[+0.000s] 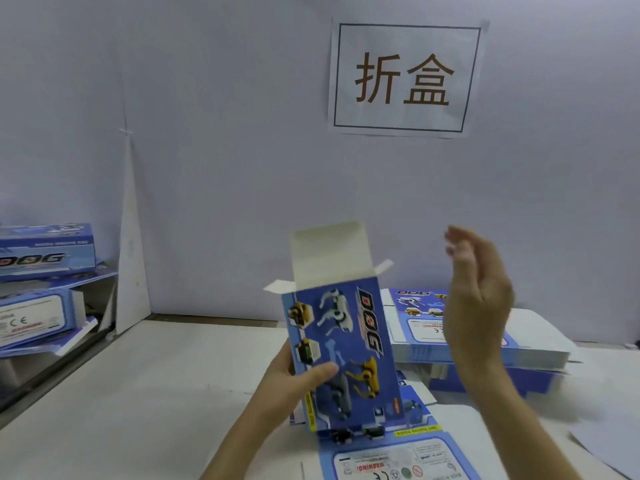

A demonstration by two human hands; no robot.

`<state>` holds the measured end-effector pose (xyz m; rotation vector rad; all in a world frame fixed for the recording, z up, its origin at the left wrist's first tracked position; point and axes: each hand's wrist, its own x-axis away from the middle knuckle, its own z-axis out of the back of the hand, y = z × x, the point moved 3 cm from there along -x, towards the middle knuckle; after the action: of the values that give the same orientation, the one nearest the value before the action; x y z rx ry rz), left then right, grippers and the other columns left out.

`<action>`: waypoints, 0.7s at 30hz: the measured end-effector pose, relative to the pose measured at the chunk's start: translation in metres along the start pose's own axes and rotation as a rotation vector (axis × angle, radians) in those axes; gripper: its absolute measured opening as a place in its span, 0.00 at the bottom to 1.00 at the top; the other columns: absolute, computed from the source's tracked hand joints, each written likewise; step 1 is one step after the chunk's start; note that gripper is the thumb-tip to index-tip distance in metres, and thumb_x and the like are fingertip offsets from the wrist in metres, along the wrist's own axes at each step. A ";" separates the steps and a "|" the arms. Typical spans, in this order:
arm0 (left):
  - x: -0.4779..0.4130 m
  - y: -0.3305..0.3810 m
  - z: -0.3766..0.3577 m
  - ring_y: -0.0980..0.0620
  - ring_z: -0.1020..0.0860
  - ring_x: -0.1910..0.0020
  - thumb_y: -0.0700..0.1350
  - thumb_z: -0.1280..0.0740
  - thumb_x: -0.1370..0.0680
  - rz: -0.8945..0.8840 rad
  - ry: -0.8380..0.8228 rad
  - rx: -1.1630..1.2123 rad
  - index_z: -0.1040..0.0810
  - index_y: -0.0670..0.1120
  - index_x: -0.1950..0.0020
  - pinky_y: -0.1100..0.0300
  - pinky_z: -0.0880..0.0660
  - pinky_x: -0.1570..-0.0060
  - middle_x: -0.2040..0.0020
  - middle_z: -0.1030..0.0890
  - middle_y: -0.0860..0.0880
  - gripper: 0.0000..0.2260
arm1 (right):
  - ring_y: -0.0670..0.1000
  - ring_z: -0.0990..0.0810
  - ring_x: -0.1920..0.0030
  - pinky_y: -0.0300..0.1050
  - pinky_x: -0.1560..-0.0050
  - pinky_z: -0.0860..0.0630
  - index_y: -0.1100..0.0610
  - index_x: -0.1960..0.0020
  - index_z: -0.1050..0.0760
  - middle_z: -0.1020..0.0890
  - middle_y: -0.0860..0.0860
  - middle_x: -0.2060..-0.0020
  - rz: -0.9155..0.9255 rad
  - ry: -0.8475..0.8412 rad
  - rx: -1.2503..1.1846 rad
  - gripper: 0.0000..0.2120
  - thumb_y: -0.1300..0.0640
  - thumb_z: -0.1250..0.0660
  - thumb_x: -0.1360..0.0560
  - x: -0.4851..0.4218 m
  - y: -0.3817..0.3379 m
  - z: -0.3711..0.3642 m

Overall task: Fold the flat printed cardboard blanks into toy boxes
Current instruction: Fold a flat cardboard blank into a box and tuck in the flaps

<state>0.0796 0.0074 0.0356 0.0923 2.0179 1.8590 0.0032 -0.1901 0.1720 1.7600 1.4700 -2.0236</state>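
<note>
The left hand [294, 379] held the erected toy box [341, 355] upright; the right hand [476, 292] hovered, grip wide. Next: closing the top flap [330, 254].

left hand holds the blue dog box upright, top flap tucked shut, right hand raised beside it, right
Not quite: the head view shows the top flap standing open, not tucked shut. The left hand does hold the blue dog box upright, and the right hand is raised beside it.
</note>
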 end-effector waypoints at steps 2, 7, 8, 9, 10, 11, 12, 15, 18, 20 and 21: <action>-0.001 0.011 0.003 0.59 0.17 0.53 0.54 0.28 0.37 -0.068 0.097 0.072 0.24 0.52 0.42 0.69 0.23 0.60 0.53 0.16 0.60 0.24 | 0.38 0.25 0.42 0.37 0.41 0.28 0.44 0.35 0.29 0.23 0.39 0.40 -0.204 -0.209 0.029 0.20 0.42 0.44 0.25 0.030 0.021 -0.004; 0.001 0.040 -0.006 0.55 0.17 0.51 0.57 0.32 0.34 -0.212 0.185 0.186 0.24 0.52 0.41 0.64 0.21 0.57 0.50 0.15 0.54 0.22 | 0.37 0.23 0.41 0.36 0.50 0.22 0.30 0.33 0.43 0.28 0.37 0.35 -0.485 -0.711 -0.282 0.30 0.43 0.32 0.29 0.079 0.024 -0.034; 0.002 0.043 -0.008 0.55 0.17 0.52 0.57 0.32 0.33 -0.226 0.205 0.175 0.24 0.52 0.42 0.64 0.20 0.58 0.51 0.15 0.54 0.21 | 0.38 0.21 0.44 0.35 0.55 0.21 0.30 0.34 0.42 0.26 0.38 0.38 -0.494 -0.684 -0.319 0.30 0.46 0.32 0.31 0.082 0.026 -0.035; 0.003 0.046 -0.009 0.55 0.17 0.54 0.57 0.33 0.32 -0.241 0.223 0.149 0.23 0.52 0.43 0.65 0.21 0.60 0.53 0.15 0.54 0.20 | 0.39 0.21 0.44 0.36 0.56 0.20 0.30 0.35 0.41 0.26 0.39 0.38 -0.499 -0.648 -0.335 0.30 0.47 0.32 0.31 0.084 0.029 -0.035; 0.005 0.048 -0.009 0.56 0.17 0.58 0.57 0.34 0.31 -0.262 0.252 0.111 0.22 0.51 0.45 0.66 0.22 0.62 0.57 0.15 0.55 0.18 | 0.41 0.22 0.41 0.39 0.53 0.19 0.29 0.35 0.41 0.26 0.39 0.37 -0.504 -0.617 -0.337 0.31 0.45 0.32 0.32 0.086 0.030 -0.034; 0.006 0.050 -0.007 0.57 0.18 0.64 0.57 0.35 0.30 -0.290 0.296 0.060 0.21 0.50 0.48 0.68 0.24 0.66 0.63 0.16 0.54 0.15 | 0.43 0.24 0.37 0.44 0.47 0.20 0.29 0.34 0.43 0.29 0.39 0.33 -0.505 -0.604 -0.320 0.32 0.43 0.32 0.33 0.086 0.032 -0.034; 0.007 0.051 -0.005 0.57 0.21 0.69 0.57 0.36 0.28 -0.318 0.340 0.002 0.20 0.50 0.50 0.69 0.26 0.69 0.68 0.18 0.52 0.14 | 0.45 0.28 0.32 0.50 0.39 0.23 0.29 0.33 0.46 0.33 0.39 0.30 -0.503 -0.609 -0.294 0.34 0.42 0.32 0.33 0.086 0.033 -0.033; 0.010 0.052 -0.003 0.54 0.25 0.72 0.58 0.38 0.28 -0.346 0.401 -0.128 0.20 0.52 0.53 0.66 0.28 0.72 0.70 0.20 0.48 0.13 | 0.47 0.35 0.28 0.55 0.31 0.31 0.33 0.28 0.52 0.39 0.41 0.26 -0.533 -0.649 -0.240 0.41 0.41 0.31 0.33 0.087 0.034 -0.031; 0.008 0.053 0.000 0.57 0.20 0.69 0.58 0.35 0.29 -0.325 0.365 -0.117 0.20 0.49 0.55 0.68 0.26 0.69 0.69 0.18 0.53 0.13 | 0.45 0.32 0.29 0.49 0.34 0.27 0.33 0.27 0.51 0.38 0.42 0.26 -0.550 -0.659 -0.259 0.45 0.40 0.26 0.34 0.085 0.034 -0.027; 0.006 0.053 0.001 0.55 0.20 0.69 0.58 0.35 0.29 -0.308 0.308 -0.118 0.21 0.43 0.55 0.65 0.25 0.67 0.69 0.18 0.52 0.17 | 0.43 0.30 0.31 0.45 0.37 0.25 0.32 0.28 0.49 0.36 0.42 0.27 -0.532 -0.646 -0.295 0.43 0.41 0.28 0.36 0.082 0.031 -0.026; 0.005 0.052 0.001 0.53 0.22 0.71 0.57 0.35 0.28 -0.301 0.307 -0.108 0.21 0.41 0.57 0.64 0.26 0.69 0.71 0.20 0.50 0.18 | 0.43 0.32 0.29 0.46 0.34 0.28 0.33 0.27 0.49 0.37 0.40 0.27 -0.514 -0.640 -0.289 0.45 0.40 0.27 0.36 0.081 0.030 -0.026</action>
<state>0.0641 0.0163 0.0843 -0.5279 1.9814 1.8665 0.0130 -0.1481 0.0924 0.5641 1.9438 -2.1275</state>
